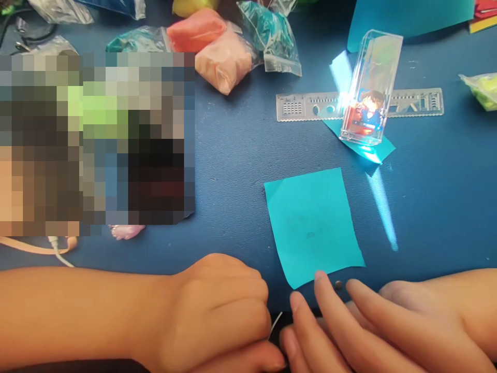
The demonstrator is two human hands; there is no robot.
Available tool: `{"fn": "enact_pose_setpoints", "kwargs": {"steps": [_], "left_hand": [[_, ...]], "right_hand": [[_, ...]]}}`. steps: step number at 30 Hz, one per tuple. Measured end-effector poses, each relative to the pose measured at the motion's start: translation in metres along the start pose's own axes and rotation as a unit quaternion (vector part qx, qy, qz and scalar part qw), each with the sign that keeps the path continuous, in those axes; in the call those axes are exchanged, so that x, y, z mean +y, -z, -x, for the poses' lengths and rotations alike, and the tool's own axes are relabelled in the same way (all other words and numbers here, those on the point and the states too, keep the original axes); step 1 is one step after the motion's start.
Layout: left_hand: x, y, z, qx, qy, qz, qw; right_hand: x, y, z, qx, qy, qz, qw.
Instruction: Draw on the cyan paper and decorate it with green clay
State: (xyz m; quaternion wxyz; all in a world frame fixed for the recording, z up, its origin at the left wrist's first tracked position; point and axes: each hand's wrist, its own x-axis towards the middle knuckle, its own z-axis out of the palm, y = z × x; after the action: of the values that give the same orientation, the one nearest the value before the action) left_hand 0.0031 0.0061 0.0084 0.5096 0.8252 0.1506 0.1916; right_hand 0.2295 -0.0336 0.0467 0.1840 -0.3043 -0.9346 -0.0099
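Note:
My left hand (221, 311) is curled into a fist at the table's near edge, knuckles up. Its fingertips are turned under, so whatever they may hold is hidden. Close to its right, my right hand (349, 326) has its fingers stretched out and slightly apart, holding nothing visible. One of its fingertips reaches the lower edge of a turquoise square of paper (314, 223), which lies flat with a slightly uneven right edge. Whether that finger presses on the paper I cannot tell.
A clear plastic box (373, 88) with a printed figure stands across a transparent ruler (293, 107) and a turquoise paper scrap (388, 148). Bagged coloured clay (225, 59) lies at the back. A larger turquoise sheet (411, 23) is behind. The left side is blurred out.

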Motion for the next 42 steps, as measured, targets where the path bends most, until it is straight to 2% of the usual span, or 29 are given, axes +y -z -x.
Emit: {"fn": "enact_pose_setpoints", "kwargs": {"steps": [2, 4, 6, 7, 8, 11, 14, 17, 21, 23, 27, 32, 36, 39, 42], "left_hand": [[-0.001, -0.001, -0.001, 0.012, -0.032, -0.022, 0.999], [-0.004, -0.004, -0.002, 0.021, -0.065, -0.059, 0.996], [-0.009, -0.006, -0.004, 0.025, -0.101, -0.121, 0.987], [-0.011, -0.006, -0.004, 0.027, -0.126, -0.166, 0.978], [-0.013, -0.006, -0.005, 0.035, -0.153, -0.225, 0.962], [-0.018, 0.0, -0.011, 0.063, -0.213, -0.395, 0.891], [-0.018, 0.005, -0.02, 0.04, -0.219, -0.497, 0.838], [-0.016, 0.006, -0.027, 0.03, -0.243, -0.532, 0.811], [-0.016, 0.001, -0.028, 0.045, -0.253, -0.558, 0.789], [-0.019, -0.001, -0.026, 0.056, -0.249, -0.569, 0.782], [-0.026, -0.003, -0.024, 0.079, -0.237, -0.579, 0.776], [-0.032, -0.005, -0.024, 0.092, -0.23, -0.576, 0.779], [-0.037, -0.007, -0.025, 0.097, -0.218, -0.568, 0.788], [-0.038, -0.007, -0.026, 0.095, -0.198, -0.554, 0.803], [-0.037, -0.005, -0.025, 0.086, -0.185, -0.531, 0.823]], "right_hand": [[0.008, -0.005, 0.0, 0.033, -0.034, 0.015, 0.999], [0.022, -0.01, 0.0, 0.179, 0.084, 0.038, 0.98], [0.039, -0.012, 0.0, 0.162, 0.128, 0.058, 0.977], [0.048, -0.011, -0.001, 0.142, 0.122, 0.061, 0.98], [0.056, -0.01, -0.003, 0.07, 0.1, 0.063, 0.99], [0.074, -0.011, -0.008, 0.119, 0.075, 0.079, 0.987], [0.084, -0.018, -0.01, 0.147, 0.039, 0.116, 0.982], [0.09, -0.027, -0.008, 0.153, 0.006, 0.095, 0.984], [0.092, -0.032, -0.005, 0.115, -0.064, 0.028, 0.991], [0.092, -0.03, -0.003, 0.1, -0.068, 0.032, 0.992], [0.088, -0.016, 0.003, 0.054, -0.01, 0.112, 0.992], [0.079, 0.012, 0.002, 0.004, 0.011, 0.119, 0.993], [0.077, 0.03, -0.002, -0.061, 0.04, 0.145, 0.987], [0.079, 0.03, -0.006, -0.067, 0.058, 0.141, 0.986], [0.079, 0.013, -0.009, -0.036, 0.075, 0.119, 0.989]]}}
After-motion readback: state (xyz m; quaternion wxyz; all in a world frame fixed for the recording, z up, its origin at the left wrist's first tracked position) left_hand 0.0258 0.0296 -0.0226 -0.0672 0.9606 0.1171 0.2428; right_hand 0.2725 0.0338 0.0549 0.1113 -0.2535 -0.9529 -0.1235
